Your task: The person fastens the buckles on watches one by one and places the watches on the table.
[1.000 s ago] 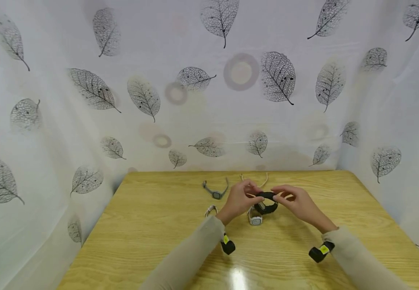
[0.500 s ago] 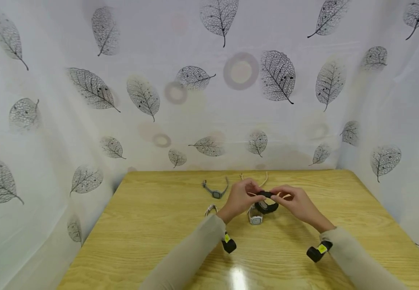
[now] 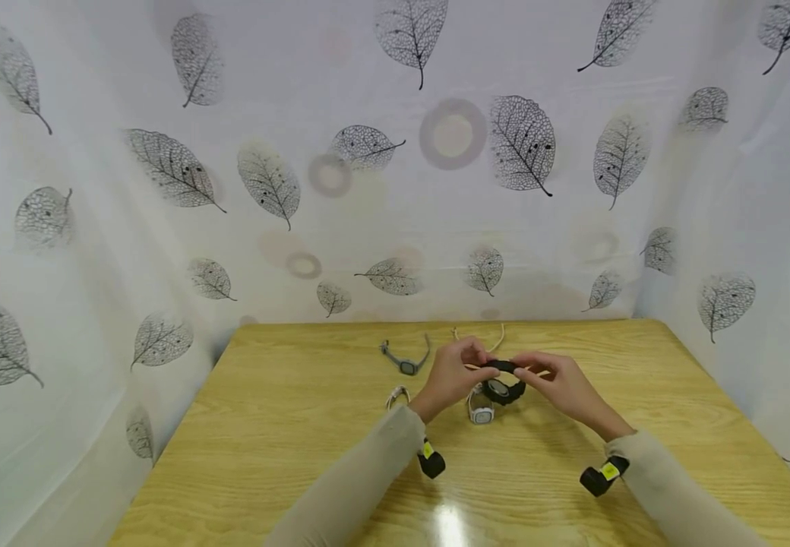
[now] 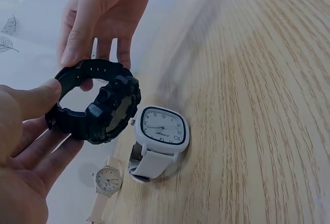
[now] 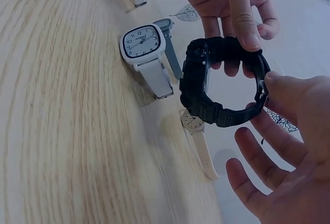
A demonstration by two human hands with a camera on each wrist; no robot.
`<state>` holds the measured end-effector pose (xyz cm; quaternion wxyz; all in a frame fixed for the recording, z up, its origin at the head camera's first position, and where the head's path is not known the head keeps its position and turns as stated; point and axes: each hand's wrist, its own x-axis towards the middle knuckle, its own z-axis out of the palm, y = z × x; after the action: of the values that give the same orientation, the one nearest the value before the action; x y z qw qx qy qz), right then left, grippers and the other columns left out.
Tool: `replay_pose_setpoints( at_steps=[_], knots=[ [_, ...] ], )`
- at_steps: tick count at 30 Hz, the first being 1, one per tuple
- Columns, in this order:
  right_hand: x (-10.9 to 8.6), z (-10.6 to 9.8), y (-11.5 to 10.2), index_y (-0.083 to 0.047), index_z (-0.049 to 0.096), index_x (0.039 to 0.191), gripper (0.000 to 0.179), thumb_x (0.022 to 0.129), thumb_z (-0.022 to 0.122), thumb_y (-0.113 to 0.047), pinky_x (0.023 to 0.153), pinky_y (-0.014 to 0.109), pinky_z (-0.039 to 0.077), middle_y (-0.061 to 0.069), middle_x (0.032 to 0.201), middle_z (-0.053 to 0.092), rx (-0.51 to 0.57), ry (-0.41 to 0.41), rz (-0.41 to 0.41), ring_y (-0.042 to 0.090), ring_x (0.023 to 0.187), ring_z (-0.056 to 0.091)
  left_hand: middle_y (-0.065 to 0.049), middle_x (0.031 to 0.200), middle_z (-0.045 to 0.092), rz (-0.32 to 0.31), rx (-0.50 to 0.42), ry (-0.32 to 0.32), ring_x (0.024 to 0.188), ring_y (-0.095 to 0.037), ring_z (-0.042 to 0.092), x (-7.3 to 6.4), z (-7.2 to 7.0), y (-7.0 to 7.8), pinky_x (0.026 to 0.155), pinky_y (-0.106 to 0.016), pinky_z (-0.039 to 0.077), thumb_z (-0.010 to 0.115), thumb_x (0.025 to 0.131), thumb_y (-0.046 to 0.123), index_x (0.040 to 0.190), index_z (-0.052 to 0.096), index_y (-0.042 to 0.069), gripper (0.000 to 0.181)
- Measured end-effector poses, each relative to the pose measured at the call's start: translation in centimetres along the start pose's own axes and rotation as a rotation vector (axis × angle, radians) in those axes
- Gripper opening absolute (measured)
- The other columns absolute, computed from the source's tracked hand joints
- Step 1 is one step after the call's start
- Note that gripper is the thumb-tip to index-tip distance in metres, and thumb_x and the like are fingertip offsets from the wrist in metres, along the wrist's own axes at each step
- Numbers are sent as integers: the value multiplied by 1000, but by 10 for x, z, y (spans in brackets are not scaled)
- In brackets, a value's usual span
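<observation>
On the yellowish wood-grain desk [image 3: 265, 433] sits a white watch with a rounded-square dial [image 3: 481, 416]. Just beyond, raised off the desk, a chunky black watch with its strap looped [image 5: 195, 77] is in the pinching grip of both the left hand [image 3: 451, 377] and right hand [image 3: 564, 385]. Farther back lie a blue-grey watch with a small case [image 3: 408, 367] and a slim cream watch with a round dial [image 4: 108, 180], before a white leaf-printed curtain [image 3: 395, 220].

White leaf-printed fabric [image 3: 395, 220] hangs behind a wood-grain table [image 3: 279, 433].
</observation>
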<state>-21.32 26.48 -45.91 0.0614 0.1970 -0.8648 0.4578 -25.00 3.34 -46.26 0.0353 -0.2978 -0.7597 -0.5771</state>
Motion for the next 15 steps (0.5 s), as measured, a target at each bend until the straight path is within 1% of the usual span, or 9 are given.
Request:
replay_pose_setpoints(
  at_steps=[2, 6, 15],
  knots=[
    [-1, -1, 0, -7, 72, 124, 26, 102, 67, -18, 76, 28, 59, 11, 116, 73, 5, 4, 0, 26, 95, 70, -4, 97, 77, -5, -2, 4, 83, -6, 72, 0, 1, 1, 75, -22, 59, 83, 86, 6, 85, 60, 7, 23],
    [-1, -1, 0, -8, 73, 124, 25, 102, 67, -19, 76, 27, 59, 10, 116, 73, 3, 8, -11, 24, 95, 70, -5, 96, 77, 6, 7, 11, 81, -7, 72, 2, 4, 1, 74, -21, 59, 84, 85, 6, 84, 61, 6, 23],
    [0, 0, -1, -8, 72, 125, 25, 103, 66, -18, 76, 28, 59, 11, 117, 73, -6, 5, -14, 28, 94, 70, -4, 96, 78, -14, -5, 16, 81, -4, 72, 2, 3, 0, 76, -22, 59, 84, 86, 8, 83, 60, 8, 24]
  ],
)
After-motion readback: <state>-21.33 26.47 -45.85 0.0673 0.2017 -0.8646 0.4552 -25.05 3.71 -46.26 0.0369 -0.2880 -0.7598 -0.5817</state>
